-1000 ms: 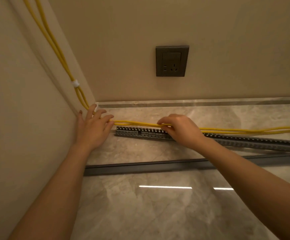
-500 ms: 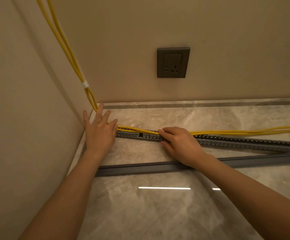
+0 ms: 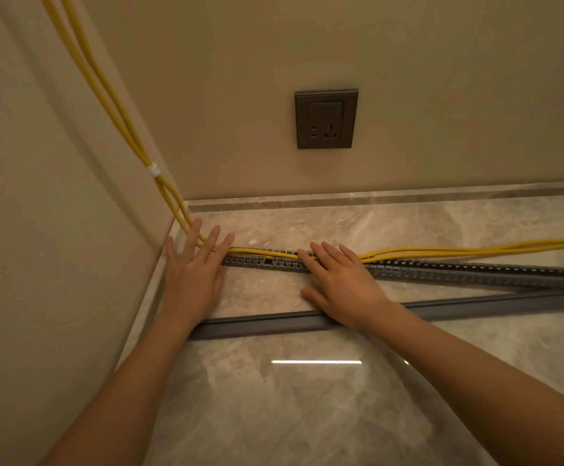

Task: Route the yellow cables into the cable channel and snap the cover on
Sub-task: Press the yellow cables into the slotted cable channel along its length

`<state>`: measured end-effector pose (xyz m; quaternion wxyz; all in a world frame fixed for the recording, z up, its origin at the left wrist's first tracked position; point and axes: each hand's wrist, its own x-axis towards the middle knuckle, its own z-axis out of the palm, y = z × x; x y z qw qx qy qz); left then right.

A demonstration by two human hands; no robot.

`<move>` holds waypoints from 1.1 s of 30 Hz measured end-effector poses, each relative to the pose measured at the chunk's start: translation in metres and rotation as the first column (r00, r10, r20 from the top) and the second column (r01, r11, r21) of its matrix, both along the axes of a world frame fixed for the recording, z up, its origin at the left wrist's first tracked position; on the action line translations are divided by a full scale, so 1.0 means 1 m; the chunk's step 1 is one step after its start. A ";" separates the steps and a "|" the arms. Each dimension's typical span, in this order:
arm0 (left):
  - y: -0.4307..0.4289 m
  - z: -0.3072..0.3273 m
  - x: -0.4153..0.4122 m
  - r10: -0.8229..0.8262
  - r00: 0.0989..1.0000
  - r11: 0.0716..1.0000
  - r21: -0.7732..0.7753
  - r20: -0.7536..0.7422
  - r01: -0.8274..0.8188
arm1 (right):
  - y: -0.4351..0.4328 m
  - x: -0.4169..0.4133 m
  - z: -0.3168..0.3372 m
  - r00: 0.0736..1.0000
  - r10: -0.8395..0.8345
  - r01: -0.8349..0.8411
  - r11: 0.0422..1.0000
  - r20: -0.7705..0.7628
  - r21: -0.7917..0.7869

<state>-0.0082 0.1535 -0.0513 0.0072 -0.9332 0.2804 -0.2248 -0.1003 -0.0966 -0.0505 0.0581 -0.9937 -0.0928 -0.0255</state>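
Yellow cables (image 3: 475, 248) come down the left wall corner, held by a white tie (image 3: 153, 170), and run right across the marble floor. A grey slotted cable channel (image 3: 458, 270) lies on the floor; between my hands the cables sit in its left end, and further right they lie just behind it. My left hand (image 3: 194, 274) rests flat with spread fingers on the cables at the channel's left end. My right hand (image 3: 339, 280) lies flat, fingertips pressing the cables into the channel. The grey cover strip (image 3: 267, 322) lies loose in front, under my right wrist.
A dark grey wall socket (image 3: 326, 119) sits on the back wall above the channel. A beige wall (image 3: 38, 230) closes the left side. A marble skirting (image 3: 408, 196) runs along the back wall. Glossy marble floor (image 3: 307, 398) extends toward me.
My right hand has opened from a pinch on the cables to flat fingers pressing them down. The cables between my hands dropped into the channel. The view has shifted left.
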 end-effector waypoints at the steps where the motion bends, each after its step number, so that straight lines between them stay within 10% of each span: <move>1: 0.000 0.000 -0.002 -0.004 0.998 1.000 0.018 -0.056 0.005 | 0.000 0.000 0.000 1.000 0.002 -0.002 1.000 0.001 0.001; 24: -0.025 0.004 -0.019 0.180 0.905 0.976 0.187 -0.384 -0.115 | 0.012 0.005 -0.001 0.997 -0.071 0.072 0.995 -0.012 0.062; 33: -0.080 0.009 -0.057 -0.004 0.929 0.998 -0.064 -0.371 -0.021 | 0.005 0.010 0.004 0.993 -0.029 0.048 0.985 -0.116 0.164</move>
